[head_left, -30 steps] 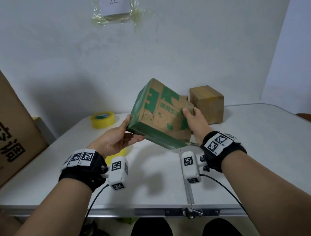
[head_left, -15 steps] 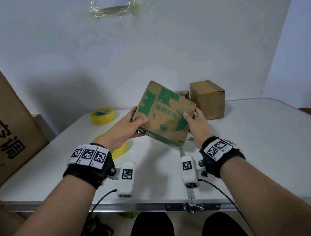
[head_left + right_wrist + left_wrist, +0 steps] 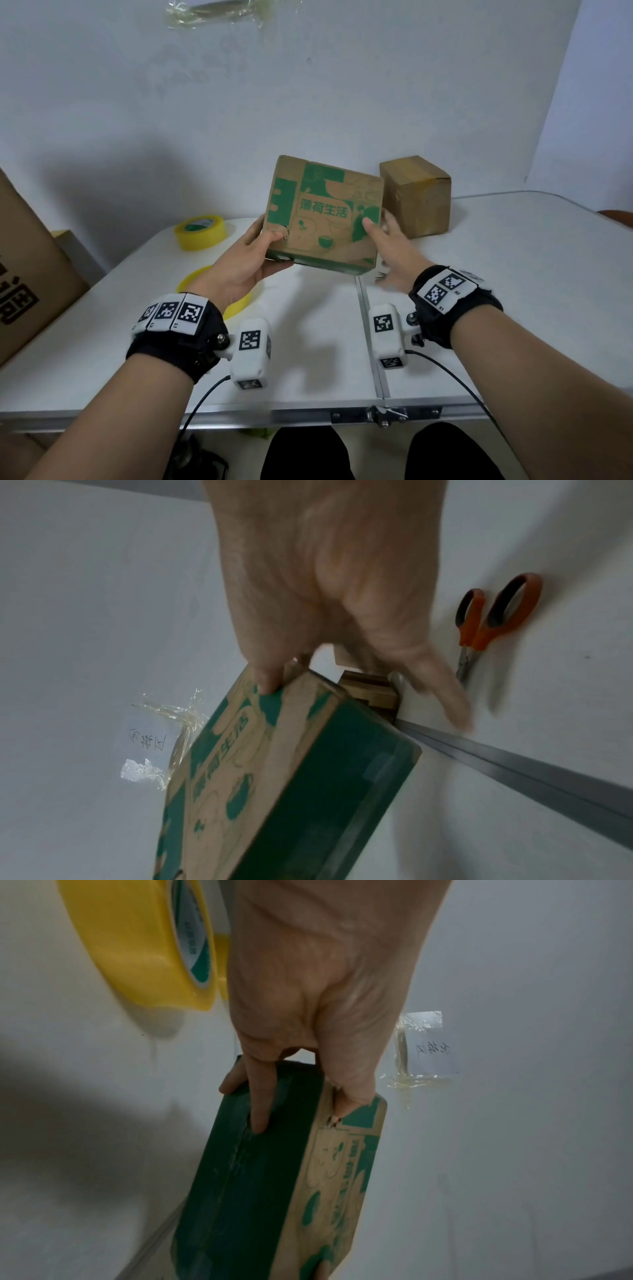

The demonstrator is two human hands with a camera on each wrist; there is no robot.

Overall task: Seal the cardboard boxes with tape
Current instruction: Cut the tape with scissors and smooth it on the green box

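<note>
A: Surface: white folding table (image 3: pixel 513 308), plain wall behind. Item: green-printed box (image 3: pixel 322 216), frame centre, held tilted above it

B: Holder?

A: Left hand (image 3: pixel 246 263), curled round its lower-left corner. Right hand (image 3: pixel 390 250): thumb touching the right edge, fingers spread and blurred. Tape roll (image 3: pixel 200 231) lies leftward, nearer the left hand

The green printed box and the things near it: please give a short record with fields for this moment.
held item: green printed box, tilted above the table
left hand: grips the box's lower left corner
right hand: thumb on the box's front, fingers blurred
tape: yellow roll on the table, far left
scissors: on the table
other box: plain brown box behind
</note>
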